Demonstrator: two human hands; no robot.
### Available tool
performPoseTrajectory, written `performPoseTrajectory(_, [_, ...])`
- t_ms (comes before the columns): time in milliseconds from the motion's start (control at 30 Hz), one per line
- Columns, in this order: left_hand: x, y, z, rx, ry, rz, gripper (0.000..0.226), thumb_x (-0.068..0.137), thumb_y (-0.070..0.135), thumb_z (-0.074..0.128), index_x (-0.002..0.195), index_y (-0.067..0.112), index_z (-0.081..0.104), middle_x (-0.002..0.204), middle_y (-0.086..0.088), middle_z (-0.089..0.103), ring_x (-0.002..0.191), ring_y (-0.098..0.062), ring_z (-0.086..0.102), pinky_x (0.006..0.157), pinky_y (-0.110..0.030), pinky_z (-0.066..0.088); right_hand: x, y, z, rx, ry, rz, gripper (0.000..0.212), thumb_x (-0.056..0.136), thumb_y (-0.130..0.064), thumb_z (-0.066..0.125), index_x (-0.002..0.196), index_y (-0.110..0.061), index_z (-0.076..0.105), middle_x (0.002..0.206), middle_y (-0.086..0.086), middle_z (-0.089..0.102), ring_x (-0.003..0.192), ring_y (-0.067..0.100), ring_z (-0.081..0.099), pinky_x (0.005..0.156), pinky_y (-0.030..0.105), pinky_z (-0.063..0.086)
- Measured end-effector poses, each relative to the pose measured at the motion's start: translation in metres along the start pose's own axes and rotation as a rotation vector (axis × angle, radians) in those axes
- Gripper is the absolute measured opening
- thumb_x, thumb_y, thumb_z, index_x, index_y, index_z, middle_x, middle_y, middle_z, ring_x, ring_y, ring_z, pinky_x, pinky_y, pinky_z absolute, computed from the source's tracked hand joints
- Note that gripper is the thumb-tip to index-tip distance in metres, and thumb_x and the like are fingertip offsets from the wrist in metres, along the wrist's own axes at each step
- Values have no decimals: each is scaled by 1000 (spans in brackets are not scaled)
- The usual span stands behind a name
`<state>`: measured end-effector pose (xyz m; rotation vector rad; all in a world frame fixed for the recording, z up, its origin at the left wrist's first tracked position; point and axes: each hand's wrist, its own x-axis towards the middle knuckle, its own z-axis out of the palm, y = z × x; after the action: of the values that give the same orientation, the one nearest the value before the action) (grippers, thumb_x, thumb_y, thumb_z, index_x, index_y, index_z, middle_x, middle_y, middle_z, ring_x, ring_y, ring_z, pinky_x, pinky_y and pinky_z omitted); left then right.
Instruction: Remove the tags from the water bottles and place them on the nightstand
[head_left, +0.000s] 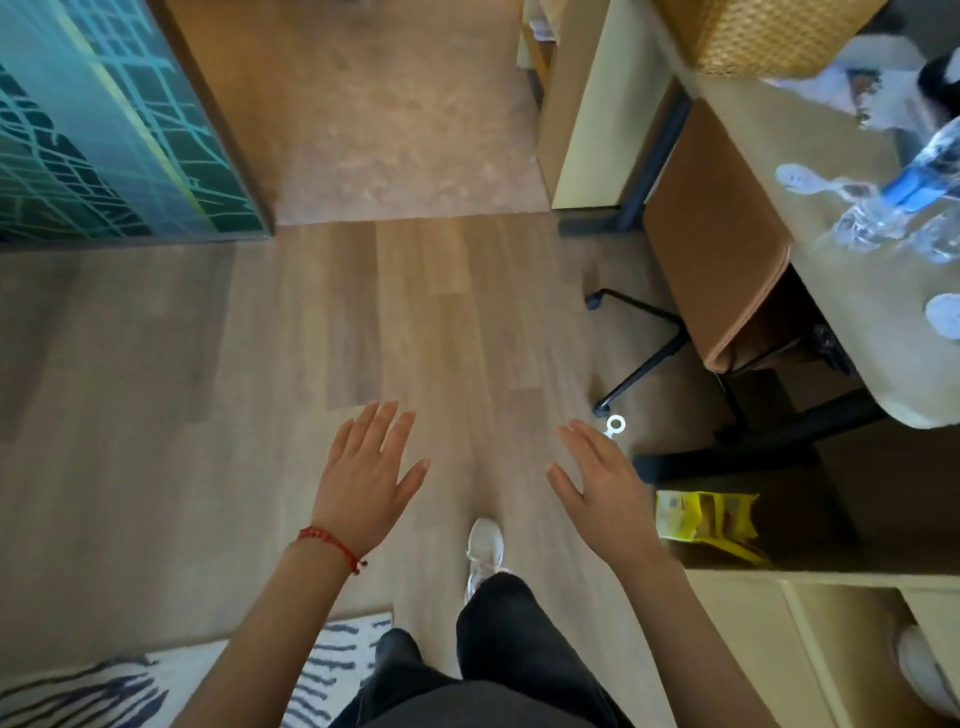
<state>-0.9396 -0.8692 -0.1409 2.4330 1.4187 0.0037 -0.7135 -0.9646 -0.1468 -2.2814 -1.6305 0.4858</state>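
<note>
We hold our left hand (366, 480) and right hand (602, 480) out over the wood floor (208, 389), each grip spread flat, fingers straight, holding nothing. The water bottles (898, 202) lie blurred on the counter (769, 156) at far right, well apart from both hands. A small white ring-shaped piece (615, 426) lies on the floor just beyond our right fingertips; we cannot tell whether it is a tag.

Light wood-plank flooring (405, 322) runs toward a doorway where mottled tan carpet (395, 104) begins. A teal panel with a pale line pattern (93, 135) stands at left. A brown-cushioned swivel chair (717, 234) sits tucked under a cream desk (852, 291) at right. A striped rug (104, 686), perhaps zebra-patterned, lies at lower left.
</note>
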Motion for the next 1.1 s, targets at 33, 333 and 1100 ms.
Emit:
performPoseTrajectory(33, [19,6,-4,0,-11,7,89,86,62,-6,132,5,45,139,-19,45,131,-36,39,107,-50,30,19,6,-6,-1,0,6,44,92,-31,53,131,-13,48,141,7,47,128,24,45,99,33,40])
performPoseTrajectory(333, [182,49,-40,5,5,99,79,87,60,7,135,6,40,143,-17,41,134,-34,35,109,-47,28,167,52,-64,79,82,47,42,91,-27,55,129,-9,51,137,12,49,124,27,47,97,39,44])
performPoseTrajectory(1100, [521,218,-59,90,-184,1082,54,88,32,57,131,2,45,139,-22,44,130,-38,40,103,-54,37,277,137,-116,166,595,913,42,88,-30,60,126,-15,54,134,4,54,124,22,49,94,34,44])
